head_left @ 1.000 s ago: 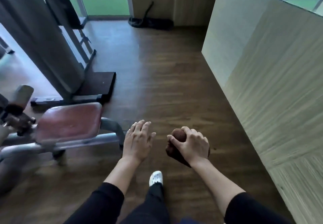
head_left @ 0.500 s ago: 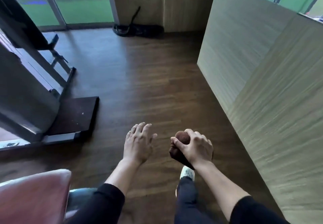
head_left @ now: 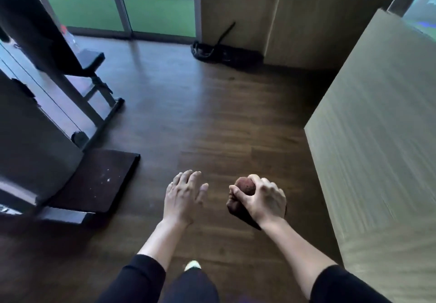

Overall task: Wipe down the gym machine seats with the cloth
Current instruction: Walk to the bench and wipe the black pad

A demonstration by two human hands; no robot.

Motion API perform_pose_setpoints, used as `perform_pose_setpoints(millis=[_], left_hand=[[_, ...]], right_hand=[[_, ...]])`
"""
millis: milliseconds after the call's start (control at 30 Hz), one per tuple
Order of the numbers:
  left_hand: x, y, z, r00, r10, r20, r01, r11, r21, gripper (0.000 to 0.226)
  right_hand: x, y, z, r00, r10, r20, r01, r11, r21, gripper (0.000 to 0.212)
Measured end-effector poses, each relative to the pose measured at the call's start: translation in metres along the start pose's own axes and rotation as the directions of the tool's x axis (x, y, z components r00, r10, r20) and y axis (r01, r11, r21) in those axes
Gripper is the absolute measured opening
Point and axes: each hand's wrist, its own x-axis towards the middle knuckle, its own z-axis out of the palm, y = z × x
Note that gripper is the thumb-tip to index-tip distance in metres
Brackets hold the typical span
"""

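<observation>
My right hand (head_left: 264, 200) is closed around a bunched dark reddish-brown cloth (head_left: 244, 187), held out in front of me above the wooden floor. My left hand (head_left: 182, 195) hangs beside it, palm down, fingers apart and holding nothing. A black padded bench seat (head_left: 87, 60) of a gym machine stands at the far left near the window. No seat is within reach of either hand.
A grey machine column (head_left: 30, 142) and its black floor mat (head_left: 94, 182) fill the left side. A light wooden partition wall (head_left: 377, 149) runs along the right. Dark cables (head_left: 212, 51) lie on the floor by the far wall. Open wooden floor (head_left: 212, 118) stretches ahead.
The view has swung right and forward: the red padded seat at lower left has left the frame. Both hands keep the same pose, cloth still in the right one.
</observation>
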Motion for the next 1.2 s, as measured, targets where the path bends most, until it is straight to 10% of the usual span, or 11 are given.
perform_pose_setpoints(millis=[667,1200], left_hand=[[0.569,-0.053,0.009,0.998,-0.038,-0.053,0.042,0.996,0.082,0.077],[0.944,-0.077,0.005,0.909,-0.385,-0.162,0.386,0.922,-0.025,0.065]], right_hand=[[0.553,-0.091,0.142,0.997,-0.075,0.023,0.074,0.997,0.031,0.059],[0.981,-0.193,0.225,0.908,-0.381,0.176,0.377,0.924,0.059,0.062]])
